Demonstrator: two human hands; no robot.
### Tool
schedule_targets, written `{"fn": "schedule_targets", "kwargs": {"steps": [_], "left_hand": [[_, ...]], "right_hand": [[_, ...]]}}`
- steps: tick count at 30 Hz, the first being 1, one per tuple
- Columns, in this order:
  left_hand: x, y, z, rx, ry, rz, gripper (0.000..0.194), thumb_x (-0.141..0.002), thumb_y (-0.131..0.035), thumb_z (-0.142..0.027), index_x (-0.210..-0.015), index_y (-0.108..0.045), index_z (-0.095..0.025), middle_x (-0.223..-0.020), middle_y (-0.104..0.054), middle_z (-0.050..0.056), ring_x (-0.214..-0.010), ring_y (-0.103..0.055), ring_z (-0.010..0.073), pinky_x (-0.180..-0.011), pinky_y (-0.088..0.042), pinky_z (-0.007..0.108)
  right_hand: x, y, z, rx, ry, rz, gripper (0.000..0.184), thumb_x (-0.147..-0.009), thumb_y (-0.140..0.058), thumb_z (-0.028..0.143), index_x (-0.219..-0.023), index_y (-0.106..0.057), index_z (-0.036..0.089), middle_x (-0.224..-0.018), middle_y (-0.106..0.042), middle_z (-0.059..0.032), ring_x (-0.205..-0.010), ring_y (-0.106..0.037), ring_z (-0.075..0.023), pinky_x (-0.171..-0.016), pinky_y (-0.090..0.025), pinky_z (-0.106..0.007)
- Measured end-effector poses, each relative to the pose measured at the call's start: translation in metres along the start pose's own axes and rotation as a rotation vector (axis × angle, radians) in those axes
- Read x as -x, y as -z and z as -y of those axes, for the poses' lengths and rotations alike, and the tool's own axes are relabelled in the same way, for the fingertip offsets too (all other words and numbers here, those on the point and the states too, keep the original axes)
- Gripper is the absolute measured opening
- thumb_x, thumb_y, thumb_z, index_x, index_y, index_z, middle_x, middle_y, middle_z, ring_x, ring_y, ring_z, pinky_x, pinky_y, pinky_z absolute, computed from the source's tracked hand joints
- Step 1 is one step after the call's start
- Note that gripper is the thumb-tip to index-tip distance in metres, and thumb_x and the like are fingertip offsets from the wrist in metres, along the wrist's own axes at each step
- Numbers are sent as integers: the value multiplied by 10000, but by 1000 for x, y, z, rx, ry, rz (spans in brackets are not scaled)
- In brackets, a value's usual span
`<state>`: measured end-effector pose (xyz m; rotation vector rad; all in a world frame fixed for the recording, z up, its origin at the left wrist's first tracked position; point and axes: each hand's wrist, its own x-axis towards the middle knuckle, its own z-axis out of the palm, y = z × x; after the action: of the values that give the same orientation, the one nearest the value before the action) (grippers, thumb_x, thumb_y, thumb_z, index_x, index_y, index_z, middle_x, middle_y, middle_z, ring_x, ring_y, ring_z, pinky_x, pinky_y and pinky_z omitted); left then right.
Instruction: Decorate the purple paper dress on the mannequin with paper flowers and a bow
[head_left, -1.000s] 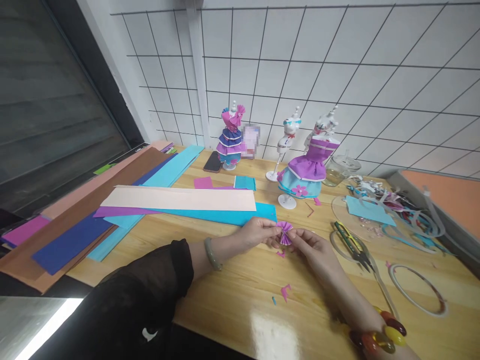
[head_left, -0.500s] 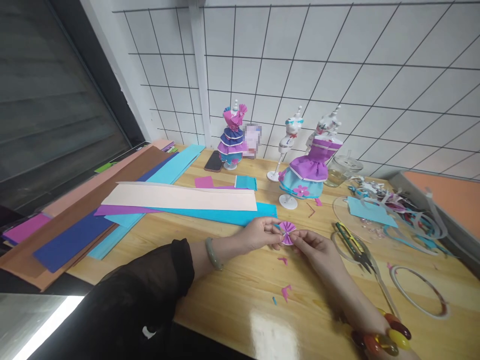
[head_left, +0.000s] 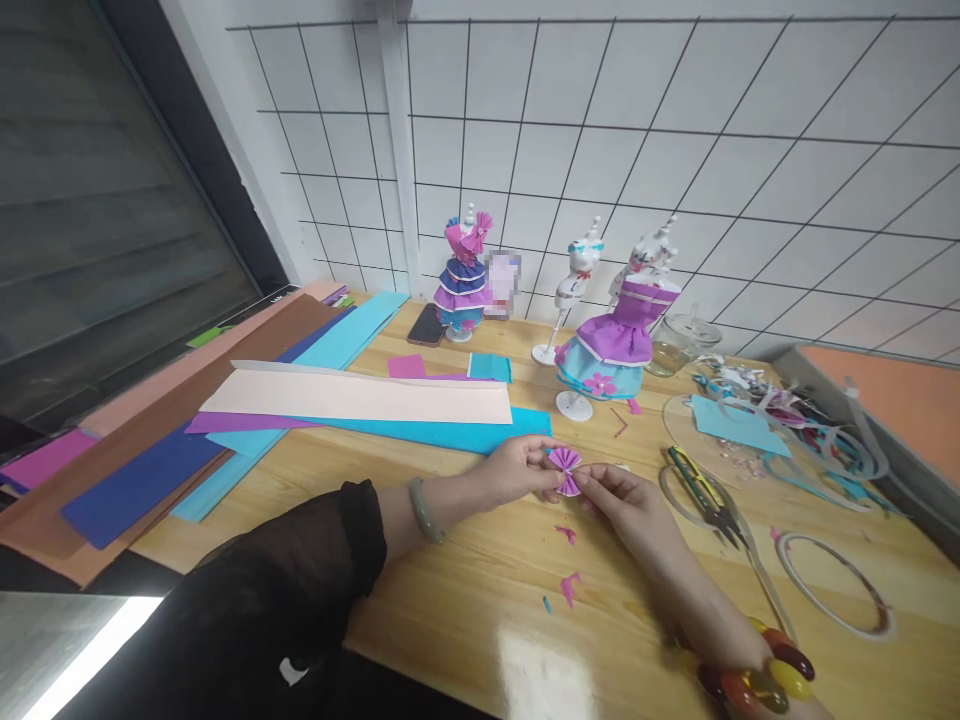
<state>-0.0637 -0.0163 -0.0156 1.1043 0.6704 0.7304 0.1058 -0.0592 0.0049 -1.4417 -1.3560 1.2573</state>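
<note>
Between my two hands is a small pleated purple paper rosette (head_left: 565, 459), its folds fanned out from the centre above and below. My left hand (head_left: 519, 470) pinches its left side with closed fingers. On the right side, the thumb and fingertips of my right hand (head_left: 621, 497) are closed on it. Pink paper scraps (head_left: 570, 588) and a tiny blue scrap (head_left: 547, 604) lie on the table just below. Left of my hands are long strips of pale peach paper (head_left: 375, 393) and blue paper (head_left: 450, 434).
Small mannequins in paper dresses (head_left: 616, 340) stand at the back, near a phone (head_left: 427, 325) and a glass jar (head_left: 682, 345). Pliers (head_left: 705, 495), a tape ring (head_left: 834, 585) and tangled ribbons (head_left: 825, 440) lie right. Stacked coloured sheets (head_left: 150, 480) cover the left side.
The rosette, still held by both hands, has turned slightly, and its pleats now look pinched in at the middle. The whole view has shifted a little.
</note>
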Motion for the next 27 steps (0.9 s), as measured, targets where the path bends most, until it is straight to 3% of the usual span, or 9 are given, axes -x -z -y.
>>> {"fn": "schedule_targets", "kwargs": {"steps": [7, 12, 18, 27], "left_hand": [[0, 1, 1, -20, -2, -4, 599, -610, -746, -360, -1117, -525, -131, -768, -651, 52, -555, -617, 125, -587, -500, 280], [0, 2, 0, -28, 1, 4, 619, -614, -745, -365, -1137, -511, -133, -826, -657, 71, -580, -621, 125, -593, -492, 275], [2, 1, -1, -27, -10, 1, 578, -623, -739, -357, -1108, -522, -129, -790, -656, 59, -583, -622, 127, -611, -508, 294], [0, -3, 3, -22, -8, 24, 561, -595, -757, -317, -1071, -536, -119, -773, -629, 44, -660, -614, 122, -649, -503, 285]], "right_hand": [[-3, 5, -3, -20, 7, -4, 337, -698, -659, 486, -713, -637, 150, -573, -547, 5, -535, -437, -100, -527, -337, -230], [-4, 7, -4, -31, 44, -5, 347, -719, -634, 496, -703, -635, 150, -618, -567, -19, -581, -474, -120, -557, -373, -238], [0, 3, 3, -6, 58, 41, 338, -732, -632, 467, -884, -674, 169, -778, -659, -45, -672, -546, -145, -642, -426, -260], [1, -1, 4, 58, 40, 81, 400, -658, -650, 563, -759, -689, 178, -758, -698, -61, -714, -617, -202, -662, -463, -298]]}}
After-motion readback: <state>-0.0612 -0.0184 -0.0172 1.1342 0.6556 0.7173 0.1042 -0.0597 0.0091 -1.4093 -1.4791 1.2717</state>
